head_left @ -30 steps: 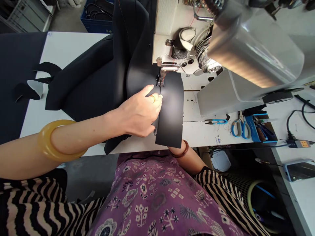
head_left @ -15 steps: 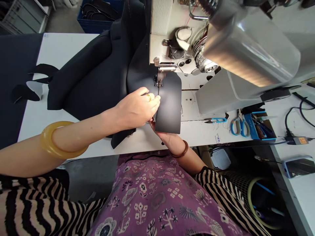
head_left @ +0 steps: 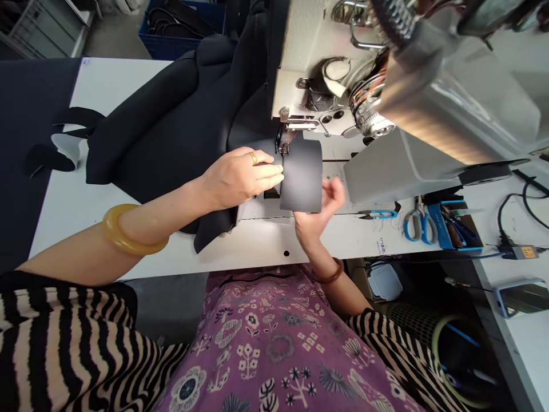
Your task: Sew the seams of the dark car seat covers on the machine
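Note:
A dark, smooth panel (head_left: 301, 177) lies under the presser foot (head_left: 283, 147) of a sewing machine (head_left: 288, 74). My left hand (head_left: 240, 176), wearing a gold ring, rests with its fingers stretched out at the panel's left edge, just in front of the foot. At the panel's lower right corner is my right hand (head_left: 323, 206), slightly blurred, its palm partly under the panel and its fingers apart beyond the right edge. A large black padded cover (head_left: 171, 126) spreads over the table to the left.
On the white table (head_left: 257, 243) are black scraps (head_left: 51, 157) at the left. At the right lie thread snips (head_left: 380, 214), blue-handled scissors (head_left: 420, 223) and a blue tool box (head_left: 457, 226). A blue crate (head_left: 180, 43) stands behind the table.
The panel has moved away from me, further under the foot. My right hand has come out to its right edge with the fingers spread. My left fingers have straightened.

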`<state>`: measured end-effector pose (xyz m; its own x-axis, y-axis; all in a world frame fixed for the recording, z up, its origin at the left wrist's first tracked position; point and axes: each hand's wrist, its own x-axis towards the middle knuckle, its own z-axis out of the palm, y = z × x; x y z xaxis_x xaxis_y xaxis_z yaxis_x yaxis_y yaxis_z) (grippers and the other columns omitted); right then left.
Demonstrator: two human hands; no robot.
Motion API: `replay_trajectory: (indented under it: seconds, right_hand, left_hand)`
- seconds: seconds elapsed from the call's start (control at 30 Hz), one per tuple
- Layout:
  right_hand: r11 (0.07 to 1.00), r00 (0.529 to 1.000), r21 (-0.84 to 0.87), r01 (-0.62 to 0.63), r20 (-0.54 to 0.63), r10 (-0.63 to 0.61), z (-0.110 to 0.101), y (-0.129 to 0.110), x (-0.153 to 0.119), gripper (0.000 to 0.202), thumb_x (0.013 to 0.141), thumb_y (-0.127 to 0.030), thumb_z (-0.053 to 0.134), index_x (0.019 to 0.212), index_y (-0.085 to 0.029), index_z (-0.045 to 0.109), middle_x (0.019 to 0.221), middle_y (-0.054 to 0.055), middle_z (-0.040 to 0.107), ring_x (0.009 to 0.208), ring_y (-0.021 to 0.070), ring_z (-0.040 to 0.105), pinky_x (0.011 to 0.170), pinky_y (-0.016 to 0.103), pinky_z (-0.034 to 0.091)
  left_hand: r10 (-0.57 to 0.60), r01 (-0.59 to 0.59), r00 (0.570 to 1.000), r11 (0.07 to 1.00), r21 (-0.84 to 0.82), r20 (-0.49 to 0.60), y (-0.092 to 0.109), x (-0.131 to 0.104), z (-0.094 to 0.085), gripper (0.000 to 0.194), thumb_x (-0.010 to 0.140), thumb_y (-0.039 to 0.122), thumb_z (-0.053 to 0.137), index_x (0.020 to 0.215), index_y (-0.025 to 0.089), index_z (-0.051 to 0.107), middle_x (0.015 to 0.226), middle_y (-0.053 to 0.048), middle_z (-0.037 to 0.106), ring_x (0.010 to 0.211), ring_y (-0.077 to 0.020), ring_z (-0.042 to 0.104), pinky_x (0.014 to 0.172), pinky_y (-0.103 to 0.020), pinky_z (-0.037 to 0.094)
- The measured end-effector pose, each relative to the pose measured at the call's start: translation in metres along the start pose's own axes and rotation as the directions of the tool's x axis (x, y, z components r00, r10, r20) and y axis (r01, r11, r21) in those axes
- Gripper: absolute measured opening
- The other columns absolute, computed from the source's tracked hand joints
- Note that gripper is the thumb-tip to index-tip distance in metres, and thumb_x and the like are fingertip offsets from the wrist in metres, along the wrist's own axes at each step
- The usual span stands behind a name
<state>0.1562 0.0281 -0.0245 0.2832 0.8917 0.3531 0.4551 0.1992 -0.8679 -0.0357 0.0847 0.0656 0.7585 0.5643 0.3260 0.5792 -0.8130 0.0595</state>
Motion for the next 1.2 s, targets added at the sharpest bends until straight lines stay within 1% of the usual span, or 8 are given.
replay_trajectory:
  seconds: [0.03,0.1,0.17,0.23,0.37,0.67,1.03,1.2]
  right_hand:
    - [0.986,0.992,-0.125,0.107,-0.049,-0.114,-0.007,0.006,0.003,0.05,0.079,-0.05,0.053,0.121,-0.022,0.057,0.124,0.015,0.053,0.128,0.0273,0.046,0.106,0.05,0.043]
    - [0.898,0.947,-0.304,0.319,0.071,-0.313,-0.018,0.014,0.009,0.029,0.086,-0.045,0.052,0.104,-0.028,0.068,0.119,0.011,0.061,0.13,0.0295,0.046,0.11,0.055,0.035]
    - [0.812,0.883,-0.35,0.468,0.235,-0.407,-0.024,0.017,0.015,0.025,0.092,-0.038,0.049,0.095,-0.034,0.073,0.11,0.006,0.069,0.123,0.0279,0.052,0.108,0.056,0.034]
    - [0.771,0.846,-0.356,0.529,0.295,-0.444,-0.024,0.017,0.019,0.028,0.095,-0.036,0.047,0.097,-0.038,0.074,0.107,0.002,0.073,0.116,0.0255,0.058,0.104,0.053,0.036]
    - [0.734,0.831,-0.392,0.555,0.29,-0.474,-0.018,0.013,0.025,0.03,0.098,-0.036,0.045,0.097,-0.039,0.075,0.105,-0.001,0.075,0.108,0.0214,0.062,0.098,0.046,0.037]
    - [0.748,0.836,-0.378,0.546,0.304,-0.457,-0.013,0.011,0.044,0.031,0.099,-0.035,0.043,0.101,-0.038,0.073,0.107,-0.002,0.075,0.108,0.0205,0.061,0.098,0.044,0.035]
    - [0.75,0.853,-0.407,0.521,0.266,-0.449,-0.003,0.007,0.069,0.038,0.096,-0.031,0.037,0.095,-0.029,0.075,0.105,0.001,0.074,0.105,0.0231,0.06,0.098,0.046,0.038]
    - [0.733,0.831,-0.394,0.554,0.216,-0.512,-0.001,0.007,0.073,0.039,0.096,-0.03,0.035,0.092,-0.028,0.074,0.103,-0.001,0.075,0.099,0.0217,0.062,0.093,0.043,0.04]
  left_hand:
    - [0.041,-0.04,0.999,0.999,0.018,-0.026,-0.002,0.0,0.002,0.032,0.098,0.017,0.04,0.105,0.024,0.07,0.111,0.001,0.075,0.107,-0.0161,0.067,0.089,-0.031,0.054]
    - [0.145,-0.135,0.985,0.986,0.098,-0.095,-0.006,0.001,0.004,0.037,0.097,0.01,0.036,0.103,0.02,0.071,0.105,-0.002,0.076,0.104,-0.0166,0.069,0.085,-0.029,0.056]
    - [0.19,-0.168,0.969,0.976,0.142,-0.156,-0.009,0.002,0.007,0.04,0.096,0.007,0.036,0.101,0.019,0.073,0.098,-0.003,0.076,0.101,-0.0165,0.07,0.082,-0.026,0.057]
    - [0.172,-0.153,0.968,0.982,0.109,-0.185,-0.013,0.002,0.01,0.041,0.095,0.006,0.036,0.099,0.019,0.074,0.097,-0.003,0.076,0.102,-0.016,0.07,0.083,-0.025,0.058]
    - [0.104,-0.109,0.966,0.994,-0.008,-0.237,-0.023,0.002,0.016,0.045,0.094,0.005,0.032,0.094,0.021,0.075,0.101,-0.002,0.077,0.106,-0.0151,0.069,0.094,-0.029,0.058]
    - [-0.079,0.063,0.969,0.995,-0.076,-0.234,-0.038,0.01,0.028,0.031,0.098,0.02,0.044,0.09,0.02,0.073,0.101,-0.002,0.076,0.1,-0.0167,0.071,0.088,-0.031,0.057]
    - [-0.112,0.093,0.939,0.993,-0.074,-0.324,-0.047,0.016,0.035,0.033,0.1,0.024,0.041,0.086,0.018,0.071,0.091,-0.004,0.075,0.084,-0.0149,0.071,0.076,-0.027,0.055]
    - [-0.093,0.08,0.929,0.995,-0.052,-0.358,-0.047,0.015,0.037,0.03,0.098,0.021,0.045,0.082,0.017,0.07,0.089,-0.004,0.075,0.081,-0.0143,0.071,0.075,-0.025,0.055]
